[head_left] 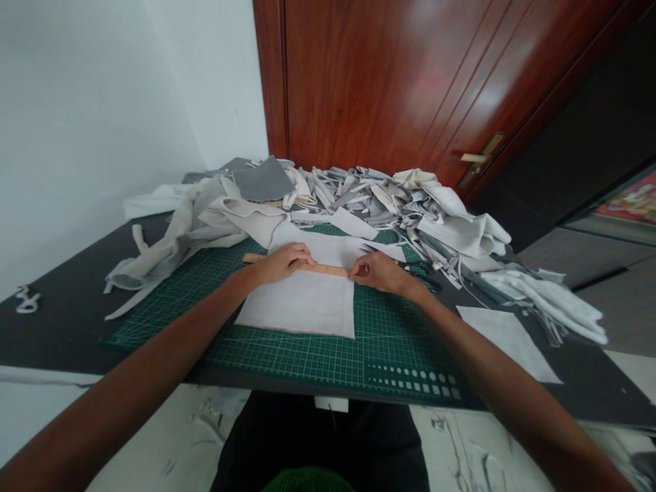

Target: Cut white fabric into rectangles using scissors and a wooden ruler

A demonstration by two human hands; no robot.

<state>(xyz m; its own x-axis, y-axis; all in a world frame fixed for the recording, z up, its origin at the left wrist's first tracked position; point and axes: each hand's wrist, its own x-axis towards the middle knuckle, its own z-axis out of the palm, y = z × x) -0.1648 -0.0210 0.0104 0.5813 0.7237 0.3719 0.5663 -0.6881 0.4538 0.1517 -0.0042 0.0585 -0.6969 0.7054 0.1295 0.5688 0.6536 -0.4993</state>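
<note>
While the left hand (281,264) presses flat, fingers together, on a wooden ruler (322,269) across a white fabric piece (297,304) on a green cutting mat (307,362), the right hand (376,271) pinches the ruler's end, with dark-handled scissors (423,275) just beside it.

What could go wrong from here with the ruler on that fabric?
The wooden ruler is held down only by the left hand and right hand, so it could slip or skew on the white fabric. The fabric scraps piled just beyond could snag or shift the sheet. The scissors lying by the right hand might get knocked.
</note>
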